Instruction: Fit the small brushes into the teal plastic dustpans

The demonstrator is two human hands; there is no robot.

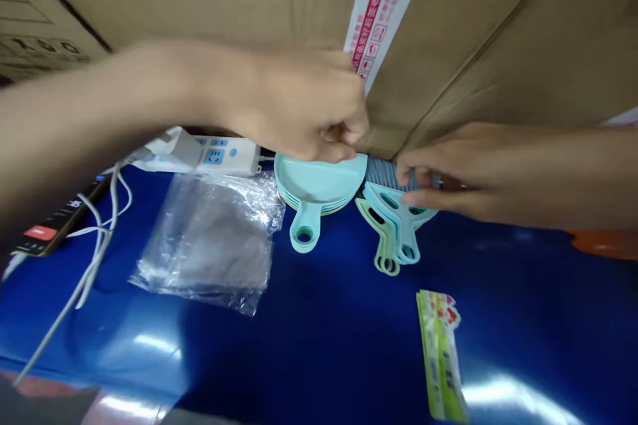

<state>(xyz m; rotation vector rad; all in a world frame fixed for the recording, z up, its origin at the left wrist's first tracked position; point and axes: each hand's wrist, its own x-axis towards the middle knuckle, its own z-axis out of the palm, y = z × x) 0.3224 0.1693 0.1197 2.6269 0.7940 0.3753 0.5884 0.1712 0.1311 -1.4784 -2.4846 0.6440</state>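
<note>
My left hand (304, 106) is closed, blurred by motion, above the far edge of a stack of mint-green dustpans (319, 179). Whatever its curled fingers may hold is hidden. To the right lie several small hand brushes (399, 219) in mint and pale green, handles towards me and grey-blue bristles (383, 172) at the back. My right hand (448, 169) has its thumb and fingers closed around the right end of the top mint brush, at the bristles. Part of that brush is covered by the hand.
Clear plastic bags (209, 239) lie left of the dustpans. Behind them is a white power strip (224, 154) with white cables (102, 239) and a phone (50, 226). Printed green cards (441, 355) rest at the front right of the blue table (319, 345). Cardboard boxes (224, 0) wall the back.
</note>
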